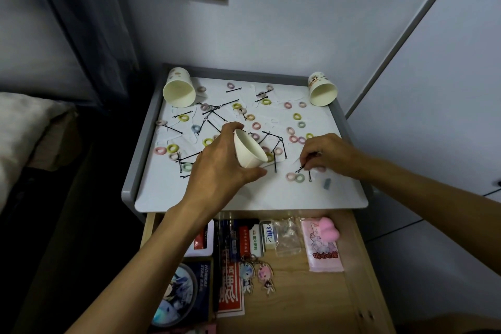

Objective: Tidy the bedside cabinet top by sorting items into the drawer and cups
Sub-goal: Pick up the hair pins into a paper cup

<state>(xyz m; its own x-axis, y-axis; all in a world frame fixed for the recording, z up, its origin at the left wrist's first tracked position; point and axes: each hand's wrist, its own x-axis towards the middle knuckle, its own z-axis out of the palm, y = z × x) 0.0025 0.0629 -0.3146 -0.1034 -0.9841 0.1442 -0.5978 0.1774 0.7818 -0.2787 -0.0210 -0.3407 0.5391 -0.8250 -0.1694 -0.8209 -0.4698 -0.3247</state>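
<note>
The bobby pin [303,168] is the thing in hand. Our right hand [330,156] has its fingertips drawn together on the pin's near end, pinching it where it lies on the white cabinet top [244,199]. It crosses one or two other pins there, and we cannot tell how many are in the pinch.

Just to the left of that pinch, our left hand [217,168] holds a small paper cup [249,150], thumb under it and fingers curled over its far side. The cup is tilted and lifted off the surface. Right below the pinch sit a pink and a green hair tie [295,177], touching each other. Beyond both hands, many more hair ties and black pins are scattered across the top.

Far back from the grip, a second cup [179,89] lies on its side at the left rear corner and a third cup [322,89] at the right rear. Nearest us, under our wrists, the drawer [311,295] stands open with keychains [256,276] and a pink sponge [328,228] inside.

We judge that the sorting has barely begun and that this step is gathering pins into the held cup. Next, the pin must be lifted clear of its neighbours and carried the short way left. The cup's mouth must be turned up to meet it, so that nothing slides out.
</note>
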